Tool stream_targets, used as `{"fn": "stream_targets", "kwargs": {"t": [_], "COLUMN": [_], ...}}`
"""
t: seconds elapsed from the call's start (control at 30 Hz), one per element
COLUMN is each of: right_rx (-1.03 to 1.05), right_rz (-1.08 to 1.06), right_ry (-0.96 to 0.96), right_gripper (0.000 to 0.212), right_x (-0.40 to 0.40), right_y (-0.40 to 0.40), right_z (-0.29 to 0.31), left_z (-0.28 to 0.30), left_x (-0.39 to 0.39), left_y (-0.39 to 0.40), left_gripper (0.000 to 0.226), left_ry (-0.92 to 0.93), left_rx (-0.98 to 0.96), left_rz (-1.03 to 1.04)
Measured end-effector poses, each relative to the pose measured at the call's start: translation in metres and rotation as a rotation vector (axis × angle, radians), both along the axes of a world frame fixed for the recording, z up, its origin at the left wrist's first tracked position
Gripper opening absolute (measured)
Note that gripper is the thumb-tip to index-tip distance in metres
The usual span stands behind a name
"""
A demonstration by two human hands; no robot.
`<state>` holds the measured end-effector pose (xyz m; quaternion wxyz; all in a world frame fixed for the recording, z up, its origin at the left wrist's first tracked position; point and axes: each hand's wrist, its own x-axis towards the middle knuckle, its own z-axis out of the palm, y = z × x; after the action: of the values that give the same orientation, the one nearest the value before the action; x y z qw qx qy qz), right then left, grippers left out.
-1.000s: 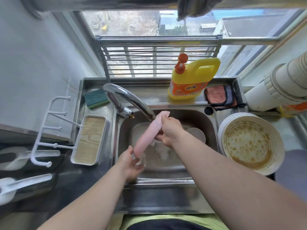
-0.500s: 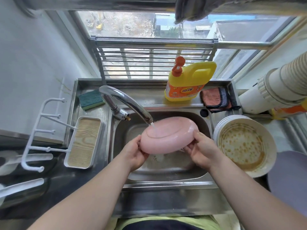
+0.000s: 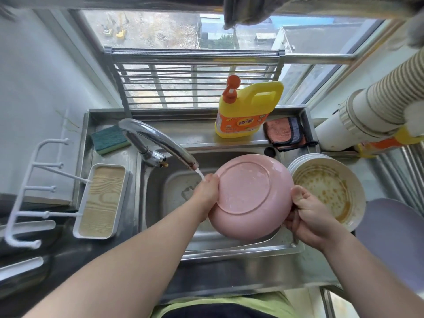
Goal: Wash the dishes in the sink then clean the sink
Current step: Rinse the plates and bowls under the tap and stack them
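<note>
Head view: a pink plate (image 3: pixel 251 196) is held upside down over the right half of the sink (image 3: pixel 174 191), its underside and foot ring facing up. The left hand (image 3: pixel 206 193) grips the plate's left rim, fingers curled under the edge and mostly hidden. The right hand (image 3: pixel 307 216) holds the right rim with the thumb on the upper side and the fingers curled beneath. A thin stream of water runs from the faucet (image 3: pixel 160 143) and lands on the left hand's knuckles, just beside the plate's left edge.

The plate looks stiff and light, probably plastic or melamine, though the material cannot be told for certain. Its surface shows pale smears and a wet shine, so it is likely slippery. The rim at opposite sides is the sound place to hold it, as both hands do now; the smooth domed underside offers no purchase.

At the sink's right edge stands a stack of white plates (image 3: pixel 328 191), the top one smeared with brown residue and not yet washed. On the ledge along the sink's far edge stand a yellow detergent bottle (image 3: pixel 247 111), an orange cloth (image 3: pixel 284 131) near the far right corner and a green sponge (image 3: pixel 110 138) near the far left corner.
</note>
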<state>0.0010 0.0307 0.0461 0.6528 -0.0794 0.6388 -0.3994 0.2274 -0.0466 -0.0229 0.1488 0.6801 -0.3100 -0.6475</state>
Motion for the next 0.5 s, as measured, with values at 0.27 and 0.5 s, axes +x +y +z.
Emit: {"fn": "stream_targets", "kwargs": {"t": [0.27,0.5], "right_rx": [0.104,0.319], "right_rz": [0.165,0.168], "right_ry": [0.193,0.129], "right_gripper": [0.036,0.017], "right_x": [0.021,0.063], "right_y": [-0.005,-0.009], "right_z": [-0.040,-0.087], "left_z": [-0.012,-0.017], "left_x": [0.049,0.110], "left_y": [0.023,0.034], "left_gripper": [0.051,0.041], "left_ry": [-0.018,0.010], "left_rx": [0.076,0.138], "left_rz": [0.121,0.333]}}
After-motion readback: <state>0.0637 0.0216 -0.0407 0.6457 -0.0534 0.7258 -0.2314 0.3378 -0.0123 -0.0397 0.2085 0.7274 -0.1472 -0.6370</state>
